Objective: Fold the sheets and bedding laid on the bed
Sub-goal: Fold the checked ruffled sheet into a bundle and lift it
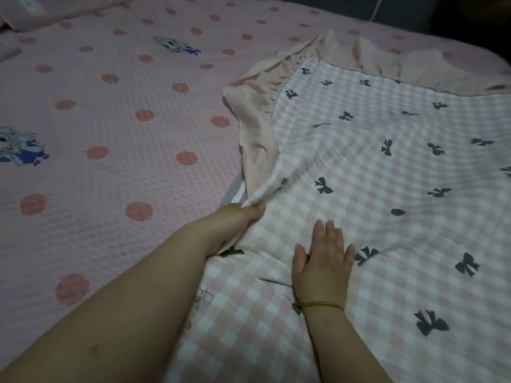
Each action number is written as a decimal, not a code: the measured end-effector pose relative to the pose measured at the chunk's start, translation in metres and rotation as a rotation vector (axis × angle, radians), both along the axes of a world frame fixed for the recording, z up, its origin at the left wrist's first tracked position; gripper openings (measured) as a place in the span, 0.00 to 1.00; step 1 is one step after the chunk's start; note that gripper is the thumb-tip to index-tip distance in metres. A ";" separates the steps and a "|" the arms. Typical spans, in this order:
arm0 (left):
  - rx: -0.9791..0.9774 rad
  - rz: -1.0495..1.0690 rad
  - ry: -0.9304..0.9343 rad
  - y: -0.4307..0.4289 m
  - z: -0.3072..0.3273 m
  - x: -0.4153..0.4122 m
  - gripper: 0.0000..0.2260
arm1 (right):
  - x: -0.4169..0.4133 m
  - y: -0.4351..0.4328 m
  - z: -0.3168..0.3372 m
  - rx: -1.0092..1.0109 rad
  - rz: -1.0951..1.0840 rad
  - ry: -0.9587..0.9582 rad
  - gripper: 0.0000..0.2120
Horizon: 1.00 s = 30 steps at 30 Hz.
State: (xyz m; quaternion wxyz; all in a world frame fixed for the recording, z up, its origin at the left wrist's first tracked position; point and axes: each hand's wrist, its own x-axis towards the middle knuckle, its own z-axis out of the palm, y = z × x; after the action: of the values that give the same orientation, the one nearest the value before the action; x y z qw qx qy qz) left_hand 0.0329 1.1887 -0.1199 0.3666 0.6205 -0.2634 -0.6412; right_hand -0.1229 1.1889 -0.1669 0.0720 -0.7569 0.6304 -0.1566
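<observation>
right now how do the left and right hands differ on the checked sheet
The left hand pinches the edge of the checked sheet with curled fingers; the right hand lies flat on it, fingers straight. The right wrist wears a gold bracelet; the left wrist is bare. Both touch the same sheet.

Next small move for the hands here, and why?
Probably lift the left hand and carry its pinched edge of the pink checked bow-print sheet rightward over itself; the right hand lies flat on it, pinning the cloth.
</observation>
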 end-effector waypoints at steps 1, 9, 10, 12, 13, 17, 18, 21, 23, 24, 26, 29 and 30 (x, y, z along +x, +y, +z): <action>-0.036 -0.002 -0.096 -0.002 -0.001 -0.001 0.07 | -0.005 0.004 -0.003 0.123 0.003 0.030 0.43; -0.240 0.063 -0.756 -0.046 -0.002 -0.005 0.08 | 0.002 -0.001 -0.022 0.077 -0.062 0.072 0.27; -0.212 0.082 -0.793 -0.052 -0.007 -0.001 0.10 | 0.001 -0.002 -0.023 0.062 -0.047 0.093 0.27; -0.139 0.085 -0.898 -0.053 -0.018 0.004 0.14 | 0.000 -0.002 -0.024 0.058 -0.022 0.113 0.26; -0.107 0.058 -0.962 -0.051 -0.023 0.004 0.16 | 0.000 -0.003 -0.026 0.061 -0.016 0.131 0.26; -0.116 0.028 -1.116 -0.037 -0.017 -0.008 0.23 | 0.000 -0.005 -0.028 0.144 -0.003 0.145 0.27; -0.152 0.021 -1.154 -0.025 -0.011 -0.009 0.25 | 0.000 -0.005 -0.026 0.190 0.001 0.125 0.29; -0.372 -0.087 -1.502 0.047 -0.008 -0.014 0.23 | -0.004 -0.007 -0.024 0.244 0.020 0.167 0.33; -0.358 -0.188 -1.487 0.114 -0.011 -0.023 0.20 | -0.007 -0.008 -0.018 0.372 0.043 0.249 0.29; -0.297 -0.253 -1.413 0.141 -0.014 -0.024 0.23 | -0.007 -0.010 -0.009 0.424 0.057 0.270 0.26; -0.136 -0.358 -1.259 0.171 -0.022 -0.024 0.27 | -0.007 -0.013 0.009 0.553 0.101 0.304 0.26; 0.018 -0.379 -1.271 0.173 -0.019 -0.031 0.39 | -0.023 0.004 0.041 0.662 0.171 0.326 0.28; 0.010 -0.353 -1.383 0.169 -0.020 -0.031 0.41 | -0.030 0.016 0.050 0.676 0.191 0.328 0.28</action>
State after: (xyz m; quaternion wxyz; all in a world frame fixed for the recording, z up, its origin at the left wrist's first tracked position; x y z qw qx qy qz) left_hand 0.0018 1.3580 -0.1402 0.0034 0.8348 -0.5292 -0.1517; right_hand -0.1533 1.2046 -0.1169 0.2299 -0.7609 0.5761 0.1903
